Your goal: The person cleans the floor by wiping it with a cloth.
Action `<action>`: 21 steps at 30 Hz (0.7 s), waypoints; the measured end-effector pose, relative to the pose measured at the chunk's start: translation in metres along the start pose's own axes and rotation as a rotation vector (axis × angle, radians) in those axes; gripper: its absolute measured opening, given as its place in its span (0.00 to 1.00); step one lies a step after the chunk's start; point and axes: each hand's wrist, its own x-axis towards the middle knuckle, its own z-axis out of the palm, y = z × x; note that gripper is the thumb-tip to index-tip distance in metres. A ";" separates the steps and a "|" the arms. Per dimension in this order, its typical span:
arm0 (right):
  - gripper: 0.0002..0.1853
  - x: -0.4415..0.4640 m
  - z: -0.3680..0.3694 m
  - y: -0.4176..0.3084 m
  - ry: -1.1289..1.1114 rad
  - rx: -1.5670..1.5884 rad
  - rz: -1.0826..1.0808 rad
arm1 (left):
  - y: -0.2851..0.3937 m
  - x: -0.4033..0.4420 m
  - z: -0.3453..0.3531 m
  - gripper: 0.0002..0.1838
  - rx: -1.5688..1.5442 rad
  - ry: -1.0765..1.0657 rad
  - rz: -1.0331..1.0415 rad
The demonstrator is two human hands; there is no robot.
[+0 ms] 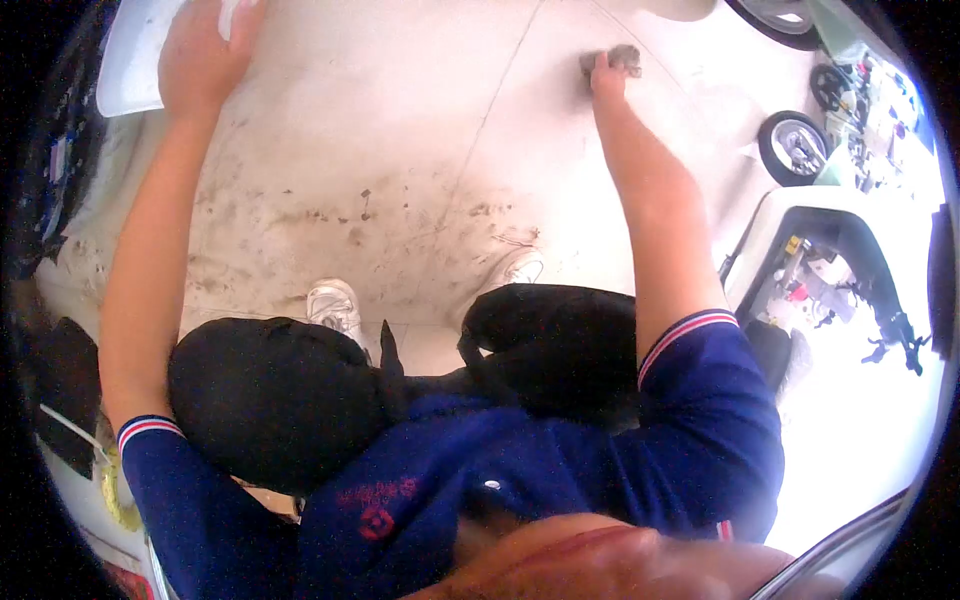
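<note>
My left hand (208, 62) is at the upper left, over a smooth white plastic piece (128, 65) with a rounded corner. White shows between its thumb and fingers, which seem closed on that piece; the frame's top edge cuts off the fingertips. Far out over the floor, my right hand (609, 78) has its fingers closed around a small grey-brown, crumpled lump (626, 56) that looks like a dirty rag. That lump is low, close to the floor or touching it.
The pale tiled floor (400, 130) has dark smudges and crumbs. Two wheels with tyres, one a small spoked-looking wheel (795, 148), lie at the right. A white-framed vehicle part (765, 235) stands nearer. Dark objects (60, 180) line the left edge. My white shoes (333, 305) are below.
</note>
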 end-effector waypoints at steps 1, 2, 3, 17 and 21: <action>0.40 0.007 0.000 -0.032 0.071 0.123 0.098 | -0.001 -0.001 0.001 0.23 0.008 0.007 0.004; 0.38 0.006 -0.001 -0.064 0.103 0.096 -0.008 | -0.004 0.000 0.001 0.22 0.018 0.016 0.010; 0.36 0.014 0.006 -0.091 0.105 0.097 -0.126 | 0.000 0.002 -0.003 0.23 -0.015 -0.003 -0.004; 0.26 -0.358 0.117 -0.364 -0.262 0.276 -1.281 | 0.009 0.009 -0.022 0.23 -0.156 -0.023 -0.092; 0.21 -0.392 0.118 -0.366 -0.453 0.401 -1.145 | 0.006 0.008 -0.020 0.22 -0.158 -0.005 -0.082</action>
